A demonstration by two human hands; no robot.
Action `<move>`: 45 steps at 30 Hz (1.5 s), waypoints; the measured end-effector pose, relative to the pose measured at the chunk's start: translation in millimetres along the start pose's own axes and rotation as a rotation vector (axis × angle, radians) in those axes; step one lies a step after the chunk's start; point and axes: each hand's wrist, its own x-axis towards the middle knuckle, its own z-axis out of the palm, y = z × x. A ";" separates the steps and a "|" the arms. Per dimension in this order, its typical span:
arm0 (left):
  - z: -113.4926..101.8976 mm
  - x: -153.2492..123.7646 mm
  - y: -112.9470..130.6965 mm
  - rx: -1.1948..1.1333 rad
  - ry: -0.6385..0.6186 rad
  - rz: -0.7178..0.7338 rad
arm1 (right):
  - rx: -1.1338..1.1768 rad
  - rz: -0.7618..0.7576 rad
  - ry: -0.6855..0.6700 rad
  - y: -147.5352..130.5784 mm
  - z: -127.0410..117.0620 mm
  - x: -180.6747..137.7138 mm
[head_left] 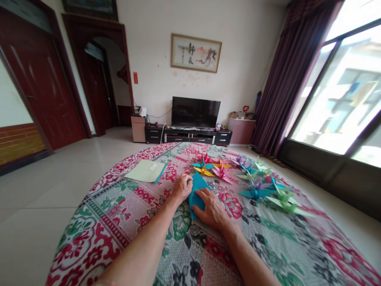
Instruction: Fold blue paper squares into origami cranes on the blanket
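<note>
A sheet of blue origami paper (197, 201), partly folded, lies on the table between my hands. My left hand (182, 187) is closed, its thumb and finger pinching at the paper's left edge. Across the paper's right side rests my right hand (210, 207), fingers and thumb apart, pressing on it and covering part of it. Beyond the paper sit folded paper cranes: a yellow crane (203, 171), a pink crane (222, 172) and others in red and blue. To the left is a stack of paper sheets (145, 171), pale green on top with blue beneath.
More cranes stand to the right, among them a blue crane (256, 191) and a light green crane (286, 202). A flowered tablecloth (143, 238) covers the round table. Past its far edge are a television (195, 113) and a low black cabinet (190, 137).
</note>
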 end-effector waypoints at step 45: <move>-26.4 -10.1 0.2 0.192 -0.342 0.346 | -0.059 0.111 -0.153 25.3 -5.7 4.0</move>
